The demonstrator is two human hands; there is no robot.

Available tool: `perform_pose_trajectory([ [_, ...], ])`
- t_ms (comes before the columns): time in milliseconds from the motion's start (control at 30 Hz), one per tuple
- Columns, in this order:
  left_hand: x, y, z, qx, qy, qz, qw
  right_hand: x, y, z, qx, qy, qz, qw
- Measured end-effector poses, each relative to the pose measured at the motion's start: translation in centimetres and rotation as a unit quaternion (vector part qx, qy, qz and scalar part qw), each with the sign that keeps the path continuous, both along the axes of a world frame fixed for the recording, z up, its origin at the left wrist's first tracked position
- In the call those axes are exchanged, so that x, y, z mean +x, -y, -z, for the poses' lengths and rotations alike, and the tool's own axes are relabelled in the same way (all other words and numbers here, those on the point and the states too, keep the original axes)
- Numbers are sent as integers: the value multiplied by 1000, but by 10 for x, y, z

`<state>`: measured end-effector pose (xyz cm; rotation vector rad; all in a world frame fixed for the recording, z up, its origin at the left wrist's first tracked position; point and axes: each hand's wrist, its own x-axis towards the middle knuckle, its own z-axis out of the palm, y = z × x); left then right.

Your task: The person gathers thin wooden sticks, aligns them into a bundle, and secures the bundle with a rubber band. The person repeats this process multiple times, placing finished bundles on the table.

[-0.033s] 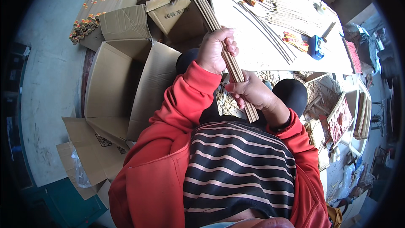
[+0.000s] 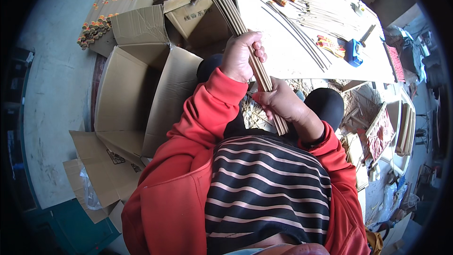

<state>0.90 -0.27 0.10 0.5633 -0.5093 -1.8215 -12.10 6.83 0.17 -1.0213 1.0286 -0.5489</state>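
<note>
A bundle of thin brown incense sticks (image 2: 229,15) slants across the middle of the view, its upper end toward the table's left corner and its lower end over my lap. My left hand (image 2: 239,56) is wrapped round the bundle at about mid-length. Lower down, my right hand (image 2: 284,101) grips the same sticks near their bottom end, thumb lying across them. Above my left hand the sticks fan slightly apart; part of the bundle is hidden by my fingers.
The white table (image 2: 283,61) ahead carries loose sticks (image 2: 321,12), red-yellow labels (image 2: 329,46) and a blue tape dispenser (image 2: 354,53). An open cardboard box (image 2: 130,89) stands left. Banded bundles (image 2: 113,7) are stacked behind it. Broken sticks (image 2: 361,97) litter the area below the table.
The upper end of the bundle has spread a little and shifted slightly left; its lower end sits marginally higher. Both hands stay closed round the sticks in nearly the same place.
</note>
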Motion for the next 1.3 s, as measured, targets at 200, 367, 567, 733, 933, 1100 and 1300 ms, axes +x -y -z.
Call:
perform_pose_trajectory([
  [200, 4, 2, 2, -14, -24, 21, 999, 2, -1, -3, 4, -14, 6, 1000],
  [367, 5, 3, 3, -53, -100, 50, 992, -2, 3, -4, 67, 69, -15, 995],
  [567, -9, -12, 11, -7, -61, 46, 997, 0, 9, -1, 44, 34, -13, 998],
  [733, -1, -3, 9, -6, -38, -42, 998, -7, 9, 2, -296, -134, 59, 944],
  [933, 6, -1, 11, -36, -5, -102, 994, -2, 8, -16, -327, -296, 49, 896],
  [1100, 6, 1, 18, -43, -5, -100, 994, 1, 15, -23, -265, -314, 22, 912],
  [1300, 13, 7, 21, -21, -23, -98, 995, 1, 23, -30, -233, -272, -5, 934],
])
